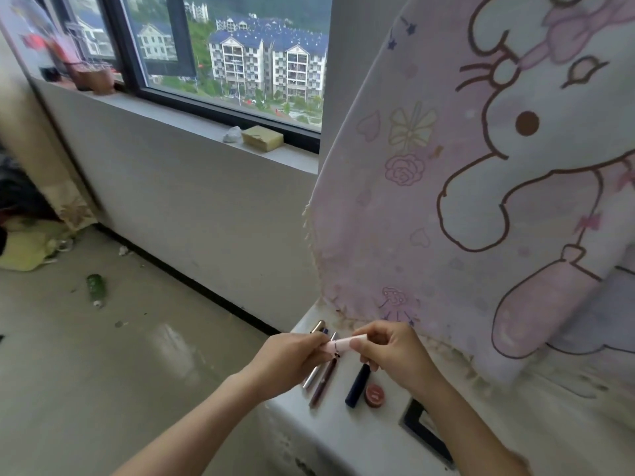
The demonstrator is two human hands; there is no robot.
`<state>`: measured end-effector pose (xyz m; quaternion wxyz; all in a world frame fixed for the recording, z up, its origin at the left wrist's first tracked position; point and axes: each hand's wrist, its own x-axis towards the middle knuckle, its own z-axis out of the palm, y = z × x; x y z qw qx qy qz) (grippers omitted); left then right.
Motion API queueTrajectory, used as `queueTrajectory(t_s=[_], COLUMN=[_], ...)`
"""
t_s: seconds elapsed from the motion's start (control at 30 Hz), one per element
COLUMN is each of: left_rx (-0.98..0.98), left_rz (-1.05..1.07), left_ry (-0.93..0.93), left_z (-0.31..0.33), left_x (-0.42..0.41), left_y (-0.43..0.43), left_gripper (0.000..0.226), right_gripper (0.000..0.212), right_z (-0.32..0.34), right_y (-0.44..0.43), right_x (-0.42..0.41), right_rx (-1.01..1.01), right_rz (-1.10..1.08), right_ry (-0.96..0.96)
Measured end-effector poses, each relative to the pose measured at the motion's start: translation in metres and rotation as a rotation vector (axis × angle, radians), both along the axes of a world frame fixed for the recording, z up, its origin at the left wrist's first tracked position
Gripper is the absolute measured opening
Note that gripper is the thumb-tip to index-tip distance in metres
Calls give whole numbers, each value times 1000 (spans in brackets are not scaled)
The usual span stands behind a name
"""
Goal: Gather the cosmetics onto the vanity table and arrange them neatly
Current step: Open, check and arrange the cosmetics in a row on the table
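Pinching one pink tube (340, 345): left hand (287, 360), right hand (393, 355); one navy stick (358, 388), one round pot (374, 395).

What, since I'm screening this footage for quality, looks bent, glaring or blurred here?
Head view: the wide-angle lens bows the window frame and sill; daylight leaves glare on the floor; far-left clutter is soft; the left hand, right hand and pink tube read clearly.
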<state>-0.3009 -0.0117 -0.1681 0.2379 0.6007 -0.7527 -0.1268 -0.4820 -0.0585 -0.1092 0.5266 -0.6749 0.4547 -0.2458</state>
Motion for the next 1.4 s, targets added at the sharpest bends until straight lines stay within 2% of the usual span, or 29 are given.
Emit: queueTrajectory(t_s=[0.1, 0.17, 0.23, 0.33, 0.43, 0.5, 0.57, 0.63, 0.73, 0.83, 0.93, 1.23, 1.4], left_rx=[-115, -222, -256, -248, -119, -44, 1, 8, -3, -9, 14, 75, 112], left_rz=[-30, -57, -84, -68, 192, 300, 307, 300, 408, 551, 628, 843, 914], left_ry=[39, -10, -50, -73, 50, 115, 285, 464, 721, 993, 1129, 1144, 1125], left_z=[-4, -5, -2, -8, -22, -30, -26, -19, -15, -21, -34, -60, -67], left_x=[7, 12, 13, 26, 71, 89, 79, 55, 34, 28, 27, 36, 38], left_y=[-4, -4, -5, -5, 12, 21, 19, 15, 20, 32, 40, 63, 78], left_gripper=[45, 26, 18, 17, 32, 40, 33, 9, 24, 14, 12, 16, 10], right_gripper=[18, 21, 21, 16, 13, 4, 7, 10, 11, 11, 12, 10, 18], right_z=[5, 6, 5, 10, 29, 39, 34, 19, -5, -29, -50, -123, -157], right_y=[-1, -1, 2, 3, -22, -36, -40, -39, -38, -38, -41, -75, -97], right_x=[1, 1, 4, 1, -40, -60, -53, -37, -33, -46, -52, -22, -1], right_rx=[-17, -42, -58, -77, -211, -255, -252, -209, -83, 25, 60, -53, -84], right_rz=[-2, 1, 24, -12, -303, -325, -228, -179, -176, -176, -173, -56, 28], right_ry=[3, -10, -7, -16, -48, -3, 70, 68, 21, 72, 170, 465, 644])
